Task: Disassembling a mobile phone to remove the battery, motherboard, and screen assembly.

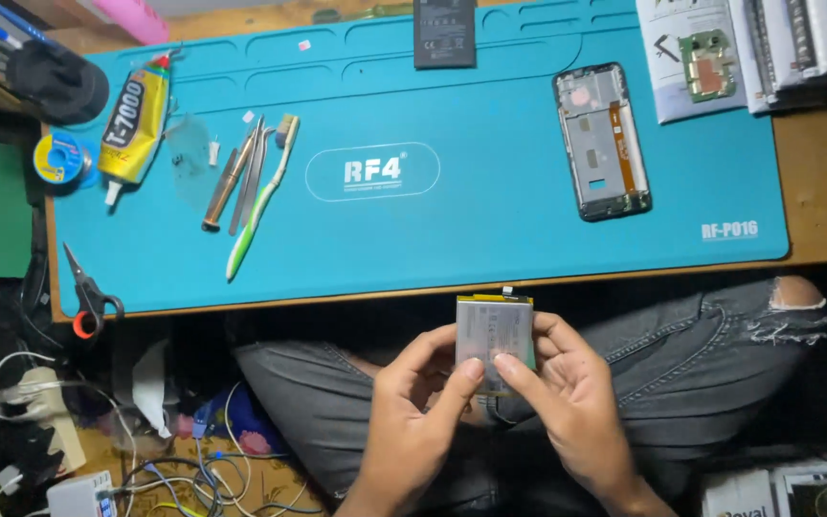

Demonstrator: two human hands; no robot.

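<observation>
Both hands gripped a flat silver battery point(495, 337) over the lap, below the worktop point(820, 191) edge: left hand point(418, 416) and right hand point(571, 402) pinching its sides, thumbs on its face.

mat point(490, 239) centre open, tools point(251, 182) left, phone frame point(603, 142) right

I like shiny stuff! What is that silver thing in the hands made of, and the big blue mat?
The battery looks wrapped in thin metal foil: silvery, dull sheen, a yellowish edge. The mat looks like soft rubber or silicone: matte blue, moulded grooves. Both are guesses from looks alone.
</observation>
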